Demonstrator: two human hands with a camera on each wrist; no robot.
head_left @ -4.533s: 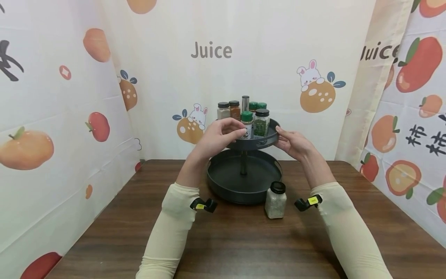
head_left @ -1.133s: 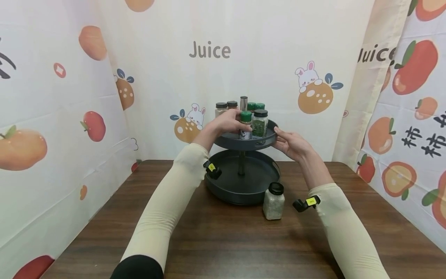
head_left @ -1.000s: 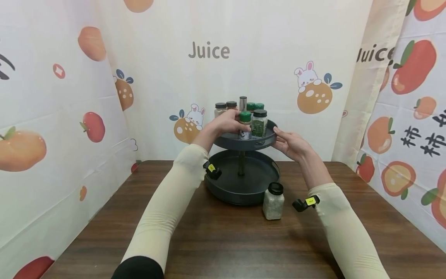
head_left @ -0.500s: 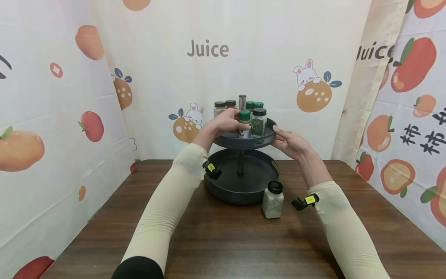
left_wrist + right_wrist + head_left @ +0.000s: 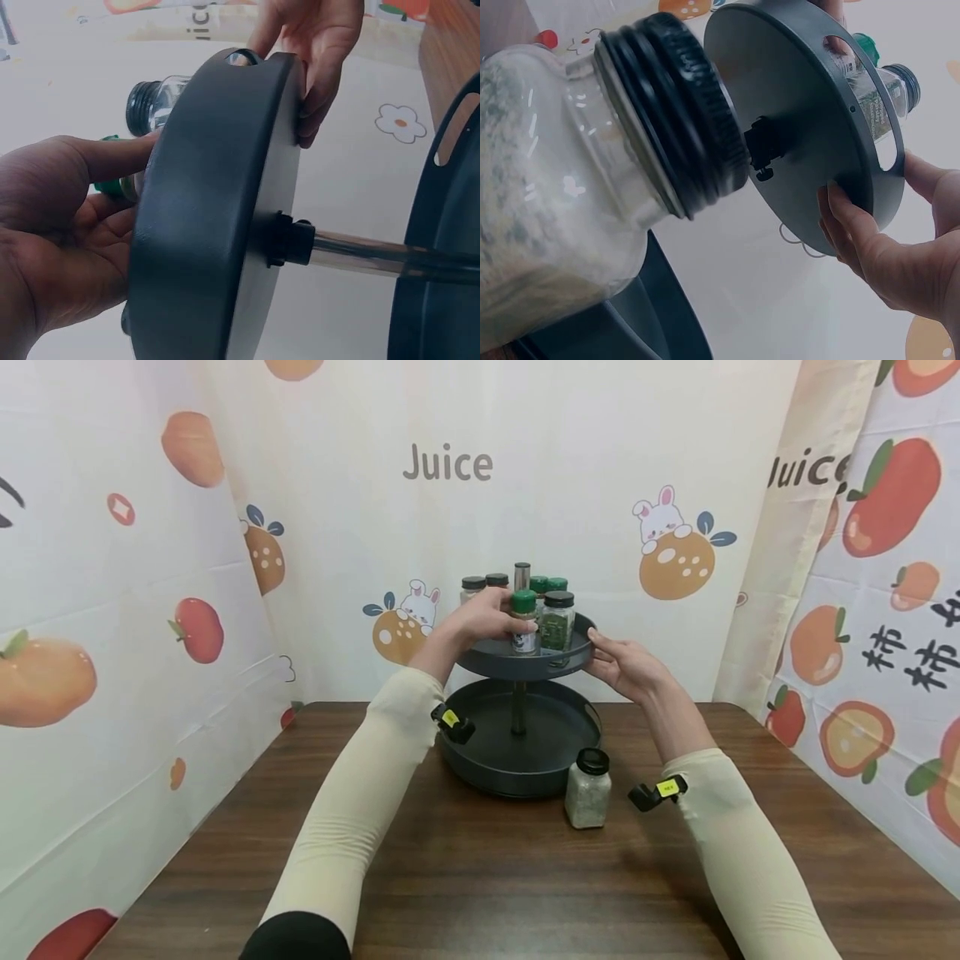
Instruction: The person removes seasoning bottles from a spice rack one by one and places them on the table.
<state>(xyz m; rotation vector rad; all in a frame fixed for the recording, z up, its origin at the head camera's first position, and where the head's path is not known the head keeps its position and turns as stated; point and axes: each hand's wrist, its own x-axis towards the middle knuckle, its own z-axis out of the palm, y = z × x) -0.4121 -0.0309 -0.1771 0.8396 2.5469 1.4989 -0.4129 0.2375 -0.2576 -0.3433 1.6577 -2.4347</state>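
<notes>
My left hand (image 5: 483,617) holds a small green-capped spice jar (image 5: 524,642) between thumb and fingers, at the front of the upper tray (image 5: 502,667) of a dark two-tier rack. In the left wrist view its green cap (image 5: 109,186) shows behind the thumb, and the tray wall hides most of the jar. My right hand (image 5: 626,667) grips the upper tray's right rim, thumb outside and fingers underneath, as the right wrist view also shows. Right beside the green-capped jar stands a black-capped jar of green herbs (image 5: 557,631).
Further jars stand behind on the upper tray, including a black-capped one (image 5: 472,587) and a green-capped one (image 5: 557,584), around the metal post (image 5: 522,575). The lower tray (image 5: 487,760) sits on the wooden table (image 5: 480,877). A black-capped jar of pale seasoning (image 5: 588,797) stands before it.
Earlier, my left hand was beside the green-capped jar; it then took hold of it. In the last half second the jar has risen slightly. The right hand has kept its grip on the rim.
</notes>
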